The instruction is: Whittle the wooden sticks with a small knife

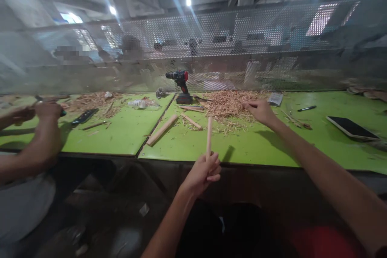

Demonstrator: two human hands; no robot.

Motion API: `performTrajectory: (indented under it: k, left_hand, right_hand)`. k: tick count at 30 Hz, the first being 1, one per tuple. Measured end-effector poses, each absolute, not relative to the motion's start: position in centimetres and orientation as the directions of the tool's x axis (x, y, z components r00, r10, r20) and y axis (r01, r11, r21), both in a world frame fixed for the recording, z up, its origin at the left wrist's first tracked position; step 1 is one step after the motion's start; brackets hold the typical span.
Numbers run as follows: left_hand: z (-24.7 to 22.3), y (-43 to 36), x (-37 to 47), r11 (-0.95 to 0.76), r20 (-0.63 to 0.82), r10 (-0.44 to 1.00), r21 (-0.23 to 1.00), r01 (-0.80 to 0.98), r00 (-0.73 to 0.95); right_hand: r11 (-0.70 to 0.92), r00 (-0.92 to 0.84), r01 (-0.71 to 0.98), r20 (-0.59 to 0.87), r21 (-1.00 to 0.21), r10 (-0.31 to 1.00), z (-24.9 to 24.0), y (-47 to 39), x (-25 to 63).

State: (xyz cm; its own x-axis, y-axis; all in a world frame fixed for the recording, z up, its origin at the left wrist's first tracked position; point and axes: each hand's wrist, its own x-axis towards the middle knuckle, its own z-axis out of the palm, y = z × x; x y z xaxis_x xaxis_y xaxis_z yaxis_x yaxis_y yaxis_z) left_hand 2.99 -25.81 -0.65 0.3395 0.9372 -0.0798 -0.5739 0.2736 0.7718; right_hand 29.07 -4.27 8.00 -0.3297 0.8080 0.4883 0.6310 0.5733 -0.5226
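Note:
My left hand is closed around the lower end of a pale wooden stick. The stick points up and away from me, in front of the table's near edge and partly over the green top. My right hand reaches over the table to the right side of a heap of wood shavings. Its fingers are pinched together at the heap, and whatever may be between them is too small to name. Left of the held stick lie a thicker wooden piece and a thin wooden strip.
A cordless drill stands behind the wood, before a perforated metal screen. A phone, a pen and a small packet lie to the right. At the left, a co-worker's hands work near a plastic bottle.

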Motion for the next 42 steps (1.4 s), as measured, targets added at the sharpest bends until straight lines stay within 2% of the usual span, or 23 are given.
performTrajectory:
  k: [3,6,11,14,17,19,24,31,34,36,39,42]
  left_hand:
    - [-0.8,-25.7,3.3,0.287,-0.090,0.939,0.737,-0.612,0.332]
    - [-0.4,-25.9,3.7,0.287,-0.117,0.945,0.744,-0.604,0.304]
    - [0.7,-27.4,4.2,0.259,-0.102,0.951,0.775,-0.577,0.290]
    - [1.0,-28.3,4.4,0.239,-0.114,0.961,0.797,-0.555,0.251]
    - [1.1,-28.9,4.5,0.210,-0.109,0.971,0.813,-0.543,0.213]
    - [1.1,-29.1,4.7,0.185,-0.097,0.977,0.822,-0.538,0.187]
    - [1.4,-29.5,4.8,0.158,-0.060,0.979,0.825,-0.543,0.193]
    - [1.6,-30.2,4.3,0.204,-0.060,0.963,0.799,-0.565,0.262]
    - [1.2,-31.0,4.5,0.266,-0.100,0.943,0.802,-0.536,0.318]
    - [0.9,-31.7,4.6,0.341,-0.138,0.908,0.791,-0.508,0.395]
    - [0.6,-32.3,4.6,0.398,-0.162,0.886,0.745,-0.535,0.434]
    - [0.5,-32.1,4.6,0.406,-0.130,0.885,0.685,-0.605,0.446]
  right_hand:
    - [0.558,-0.455,0.530,0.341,-0.639,0.823,6.8,-8.0,27.8]
    - [0.669,-0.626,0.459,0.321,-0.585,0.711,5.4,-12.6,25.1]
    - [0.853,-0.782,0.392,0.364,-0.344,0.506,3.6,-17.7,21.8]
    - [0.915,-0.814,0.388,0.423,-0.112,0.397,3.6,-19.1,21.8]
    - [0.910,-0.838,0.402,0.442,0.105,0.319,4.3,-19.6,22.4]
    - [0.904,-0.852,0.387,0.445,0.181,0.275,5.0,-19.5,22.7]
    - [0.914,-0.867,0.318,0.467,0.253,0.172,6.7,-19.1,22.9]
    - [0.909,-0.890,0.350,0.384,0.227,0.247,7.3,-18.7,22.6]
    - [0.845,-0.787,0.531,0.410,0.068,0.461,8.8,-15.3,24.2]
    - [0.697,-0.596,0.711,0.451,-0.087,0.664,10.4,-12.1,26.3]
    - [0.566,-0.438,0.807,0.470,-0.170,0.766,11.9,-8.9,29.8]
    - [0.573,-0.390,0.769,0.501,-0.284,0.772,11.0,-10.5,31.0]
